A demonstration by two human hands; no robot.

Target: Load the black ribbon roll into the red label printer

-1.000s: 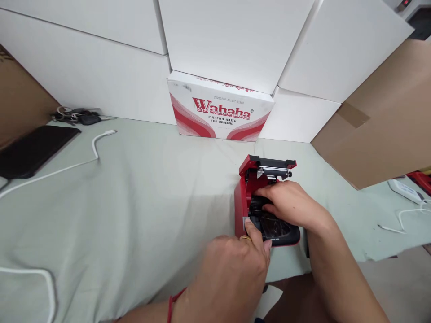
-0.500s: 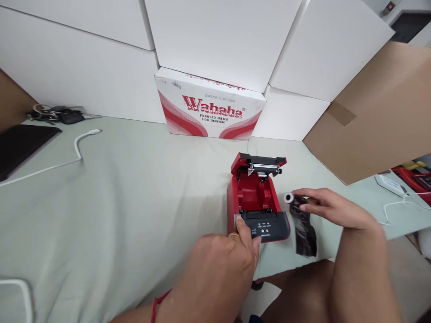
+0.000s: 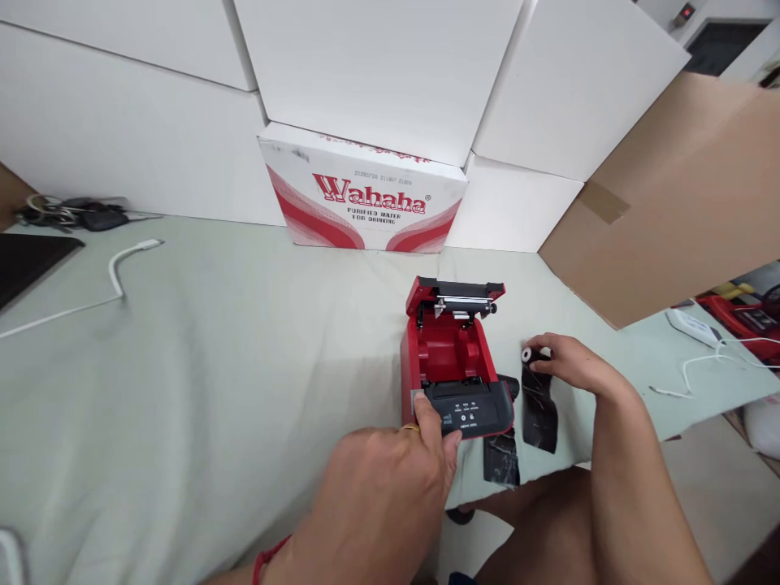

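A red printer (image 3: 409, 366) with a black front panel (image 3: 481, 416) stands on the cloth-covered table, its lid (image 3: 463, 291) raised and the red bay inside exposed. My left hand (image 3: 390, 467) grips the panel's left front corner, index finger on top and thumb along the front edge. Off to the printer's right, my right hand (image 3: 569, 363) has its fingers around a small black film roll (image 3: 539, 406) with a white core; a loose length of film trails toward the table's near edge. Another piece of black film (image 3: 501, 459) lies against the printer's right side, partly hidden by the panel.
Behind the printer, a Wahaha water carton (image 3: 371, 199) leans against large white boxes (image 3: 378, 65). A brown cardboard sheet (image 3: 682, 195) stands at the right, near a white cable (image 3: 686, 366). Keys (image 3: 79, 213), a dark flat object (image 3: 33, 264) and another white cable (image 3: 115, 280) lie left.
My right hand has moved the film roll slightly away from the printer. The second piece of black film now shows beside the printer. My left hand stays on the panel; the view has shifted slightly.
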